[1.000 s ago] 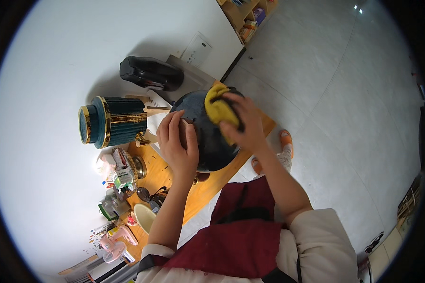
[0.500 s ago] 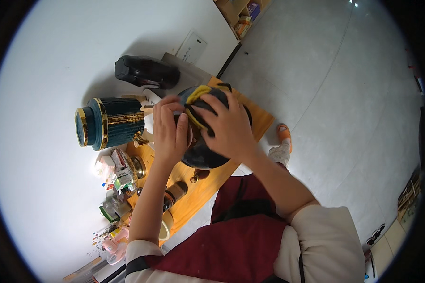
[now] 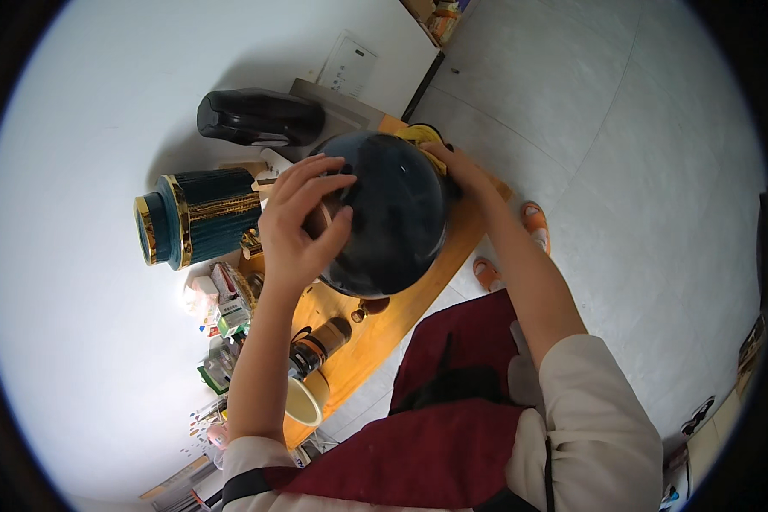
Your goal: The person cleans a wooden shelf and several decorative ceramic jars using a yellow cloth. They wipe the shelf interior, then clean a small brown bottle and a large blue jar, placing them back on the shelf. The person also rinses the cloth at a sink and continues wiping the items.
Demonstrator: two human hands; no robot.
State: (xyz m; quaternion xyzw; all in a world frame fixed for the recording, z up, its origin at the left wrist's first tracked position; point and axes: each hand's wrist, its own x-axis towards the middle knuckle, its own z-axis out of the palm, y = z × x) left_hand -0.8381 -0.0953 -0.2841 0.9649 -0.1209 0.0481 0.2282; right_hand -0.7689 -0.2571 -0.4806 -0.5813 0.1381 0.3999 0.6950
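Observation:
A large round dark glossy vase [image 3: 390, 213] stands over the orange wooden table [image 3: 375, 337]. My left hand [image 3: 300, 224] rests on its left side with fingers spread over the surface. My right hand [image 3: 456, 166] is at the vase's far right side, pressing a yellow cloth [image 3: 421, 136] against it. Only a corner of the cloth shows past the vase's edge.
A teal ribbed jar with gold bands [image 3: 194, 215] stands left of the vase. A black glossy vase [image 3: 258, 117] lies behind by the white wall. Small boxes and bottles [image 3: 222, 299], a dark jar [image 3: 320, 341] and a cream cup [image 3: 305, 399] crowd the table's near end.
My right hand has carried the yellow cloth from the vase's top round to its far right side. My left hand shifted along the left side, and more of the vase's surface shows.

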